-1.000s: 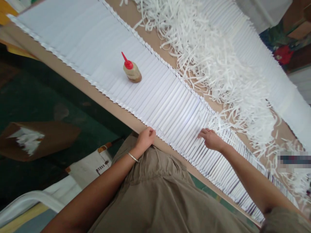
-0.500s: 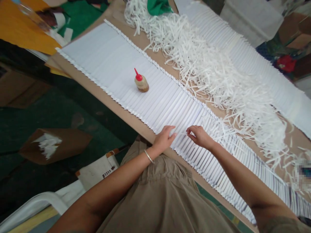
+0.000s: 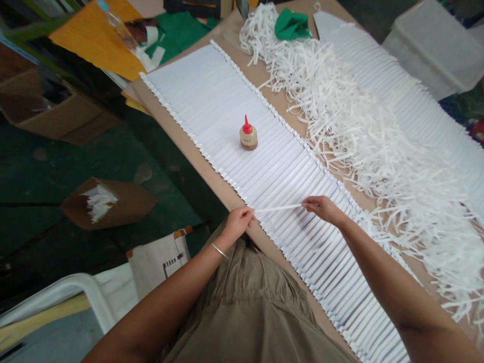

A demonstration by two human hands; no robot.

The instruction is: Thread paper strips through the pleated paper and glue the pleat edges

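A thin white paper strip [image 3: 279, 207] is stretched between my two hands just above a long band of overlapping white paper sheets [image 3: 212, 96]. My left hand [image 3: 239, 221] pinches the strip's left end at the table's near edge. My right hand [image 3: 321, 207] pinches the other end over the middle of the band. A small glue bottle with a red nozzle [image 3: 248, 135] stands upright on the band, farther away from me than both hands.
A large heap of loose white paper strips [image 3: 363, 146] covers the brown table [image 3: 264, 78] to the right. A second band of sheets [image 3: 408, 106] lies beyond it. A green cloth [image 3: 291, 25] sits at the far end. A brown paper bag [image 3: 121, 201] lies on the floor to the left.
My hands have pulled apart, drawing one strip taut between them; a second ago the left rested at the table edge. The camera has tilted up, showing more of the table's far end.
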